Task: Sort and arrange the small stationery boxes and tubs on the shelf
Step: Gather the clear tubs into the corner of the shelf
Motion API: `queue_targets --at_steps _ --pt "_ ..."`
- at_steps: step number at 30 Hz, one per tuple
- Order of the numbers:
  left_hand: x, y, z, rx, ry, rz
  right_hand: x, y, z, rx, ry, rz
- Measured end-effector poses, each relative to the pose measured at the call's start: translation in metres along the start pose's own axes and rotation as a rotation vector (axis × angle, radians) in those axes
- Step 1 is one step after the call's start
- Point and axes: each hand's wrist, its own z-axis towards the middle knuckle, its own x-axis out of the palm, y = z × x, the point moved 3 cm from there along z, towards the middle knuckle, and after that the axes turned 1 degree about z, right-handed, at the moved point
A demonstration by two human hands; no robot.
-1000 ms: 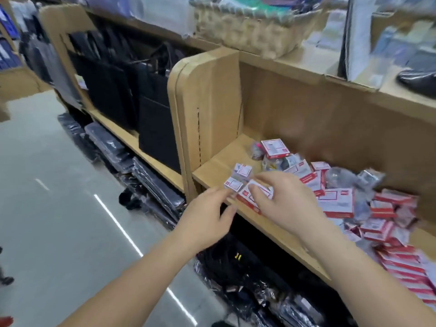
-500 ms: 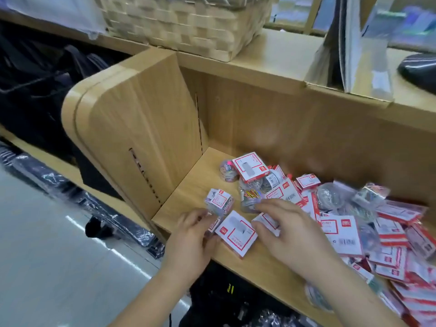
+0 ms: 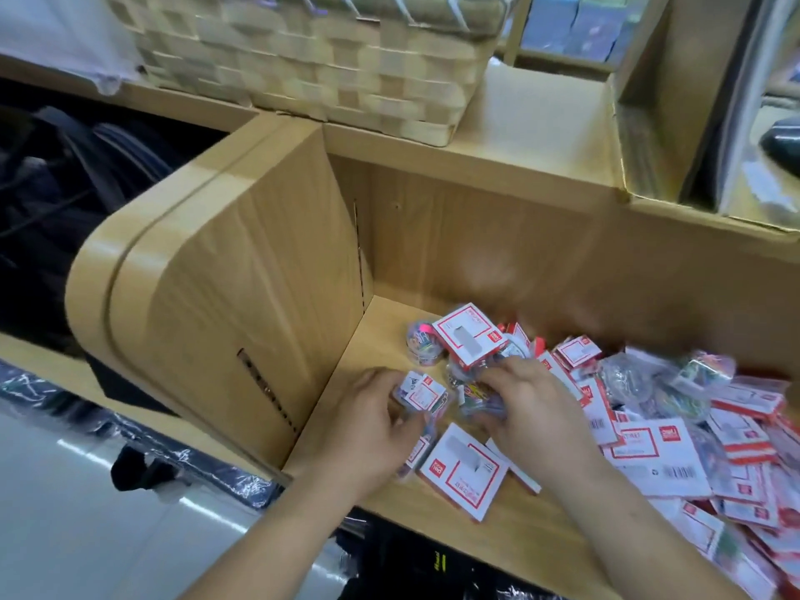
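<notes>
A wooden shelf [image 3: 385,335] holds a heap of small red-and-white stationery boxes [image 3: 658,452] and clear tubs of coloured clips. My left hand [image 3: 368,426] grips a small tub with a red-and-white label [image 3: 422,391] near the shelf's left end. My right hand [image 3: 532,413] curls its fingers round a clear tub of coloured clips [image 3: 476,398] just beside it. A flat white box [image 3: 465,469] lies on the shelf below both hands. Another box [image 3: 469,333] rests tilted on a clip tub [image 3: 422,342] behind them.
A wooden divider panel [image 3: 242,305] walls the shelf's left end. A woven basket [image 3: 311,58] stands on the shelf top above. Bagged clips [image 3: 649,383] lie in the heap at right. Dark bags [image 3: 65,175] hang to the left.
The view has drawn closer to the shelf. My left hand went from the front edge to the labelled tub, and my right hand left the flat boxes for the clip tub.
</notes>
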Motion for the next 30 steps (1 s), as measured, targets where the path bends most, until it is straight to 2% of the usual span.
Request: queue_targets --at_steps 2,5,9,12,16,18,20,22,24,26,27,30 --pt "0.008 -0.004 0.008 -0.075 0.007 -0.048 -0.002 -0.001 0.001 -0.026 -0.014 -0.026" --pt "0.015 -0.008 0.015 -0.069 -0.011 -0.034 -0.017 -0.006 0.000 -0.011 -0.060 0.091" --pt "0.012 0.002 0.016 -0.150 -0.086 -0.125 -0.033 -0.008 -0.004 0.167 -0.129 0.487" --pt "0.005 0.007 0.010 -0.130 -0.113 -0.092 -0.031 -0.010 0.001 0.271 -0.094 0.767" --pt "0.000 0.005 0.000 -0.088 -0.091 -0.149 -0.033 -0.010 0.010 0.269 -0.058 0.819" --pt "-0.004 0.000 0.000 -0.080 -0.141 -0.164 -0.038 -0.010 0.016 0.277 -0.081 0.837" --pt "-0.010 -0.019 0.000 -0.042 -0.148 -0.266 -0.044 -0.005 0.024 0.275 -0.088 0.866" --pt "-0.013 -0.048 -0.001 0.071 -0.082 -0.395 -0.046 0.008 0.033 0.258 -0.046 0.934" --pt "-0.013 -0.065 -0.001 0.095 -0.094 -0.433 -0.043 0.024 0.038 0.234 0.038 0.999" --pt "-0.020 -0.062 -0.001 0.048 -0.232 -0.343 -0.041 0.031 0.042 0.174 0.072 0.953" --pt "-0.025 -0.054 -0.002 0.011 -0.296 -0.231 -0.042 0.029 0.045 0.123 0.045 0.855" --pt "-0.032 -0.019 -0.001 -0.106 -0.349 0.094 -0.051 0.015 0.059 -0.040 -0.155 0.492"
